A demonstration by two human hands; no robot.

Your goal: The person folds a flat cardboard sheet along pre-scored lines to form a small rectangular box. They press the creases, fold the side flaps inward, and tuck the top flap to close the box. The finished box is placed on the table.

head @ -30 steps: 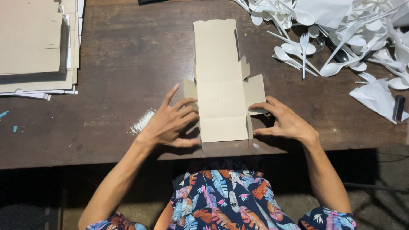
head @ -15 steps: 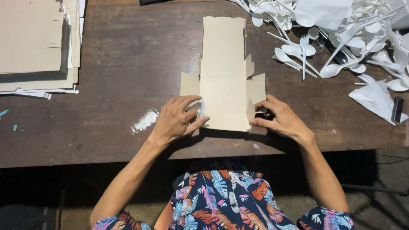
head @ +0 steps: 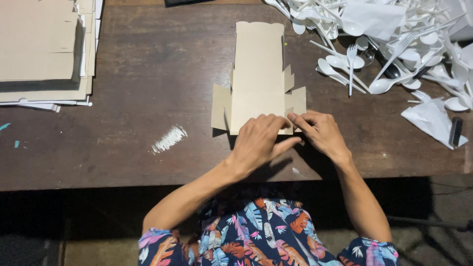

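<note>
A flat brown cardboard box blank (head: 258, 74) with side flaps lies on the dark wooden table (head: 148, 98), its near panel folded up. My left hand (head: 258, 143) presses on the near edge of the blank, fingers curled over the fold. My right hand (head: 320, 132) pinches the blank's near right corner flap with its fingertips. Both hands touch each other's fingers at the fold. The near end of the blank is hidden under my hands.
A stack of flat cardboard blanks (head: 44, 49) sits at the far left. A heap of white plastic spoons and forks (head: 389, 44) with white wrappers (head: 431, 120) fills the far right. A white smear (head: 169, 139) marks the table. The table's front edge is near my body.
The near panel of the blank has been folded up and away. My left hand moved right from beside the blank onto its near edge; my right hand moved in to the corner flap.
</note>
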